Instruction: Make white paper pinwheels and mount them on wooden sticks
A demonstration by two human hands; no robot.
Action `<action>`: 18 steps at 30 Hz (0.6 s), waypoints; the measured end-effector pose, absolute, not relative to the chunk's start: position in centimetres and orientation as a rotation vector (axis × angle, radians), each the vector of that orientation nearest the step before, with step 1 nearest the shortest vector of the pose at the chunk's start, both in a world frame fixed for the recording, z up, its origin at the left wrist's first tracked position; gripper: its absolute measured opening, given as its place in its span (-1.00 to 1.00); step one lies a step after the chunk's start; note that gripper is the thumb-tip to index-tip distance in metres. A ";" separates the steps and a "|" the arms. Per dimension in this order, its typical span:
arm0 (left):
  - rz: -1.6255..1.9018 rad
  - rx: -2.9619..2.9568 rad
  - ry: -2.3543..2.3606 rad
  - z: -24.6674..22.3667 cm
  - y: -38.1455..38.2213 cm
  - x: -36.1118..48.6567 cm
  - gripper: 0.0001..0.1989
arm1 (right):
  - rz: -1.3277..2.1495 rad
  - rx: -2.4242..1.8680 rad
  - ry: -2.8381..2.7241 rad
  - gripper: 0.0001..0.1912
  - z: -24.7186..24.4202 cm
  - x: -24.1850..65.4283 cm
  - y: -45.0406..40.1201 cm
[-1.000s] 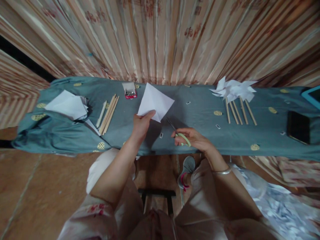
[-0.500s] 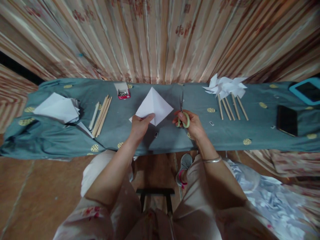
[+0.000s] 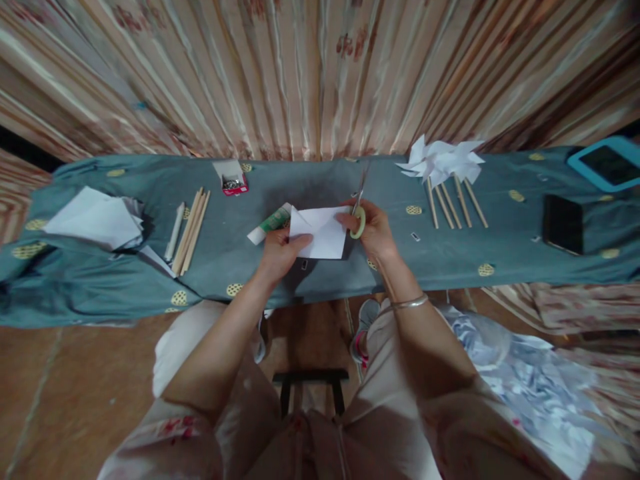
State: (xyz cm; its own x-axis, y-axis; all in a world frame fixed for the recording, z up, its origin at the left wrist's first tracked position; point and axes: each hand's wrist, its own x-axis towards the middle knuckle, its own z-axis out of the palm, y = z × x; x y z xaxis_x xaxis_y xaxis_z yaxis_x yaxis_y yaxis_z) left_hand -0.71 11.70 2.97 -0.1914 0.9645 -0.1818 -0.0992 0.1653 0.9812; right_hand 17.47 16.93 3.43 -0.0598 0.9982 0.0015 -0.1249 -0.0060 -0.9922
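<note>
A white sheet of paper (image 3: pixel 323 235) with a fold crease is held up over the table. My left hand (image 3: pixel 281 257) is closed on its left side, thumb flat on top. My right hand (image 3: pixel 376 233) is wrapped around scissors (image 3: pixel 358 223) with pale green handles, blades pointing away from me. The thumb and fingers of that hand also touch the paper's right edge. Just beyond my left hand lies a green and white tube (image 3: pixel 273 223), partly covered by the paper and hand.
Wooden sticks (image 3: pixel 193 233) and a white stick-like piece (image 3: pixel 175 231) lie left, near a stack of paper (image 3: pixel 95 219). A small red box (image 3: pixel 235 185) of metal bits stands open behind. Several paper pinwheels (image 3: pixel 443 160) on sticks, a black phone (image 3: pixel 563 223) and a blue-framed tablet (image 3: pixel 607 165) are right.
The paper has turned from a diamond to straight-sided, uncovering the green and white tube. My right hand has come in to the paper's edge, still holding the scissors. The view has shifted slightly.
</note>
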 end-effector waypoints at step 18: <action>1.214 1.028 1.440 3.9 11.8 -1.1 -0.88 | 1.214 -1.180 -1.121 -0.53 3.3 19.4 17.7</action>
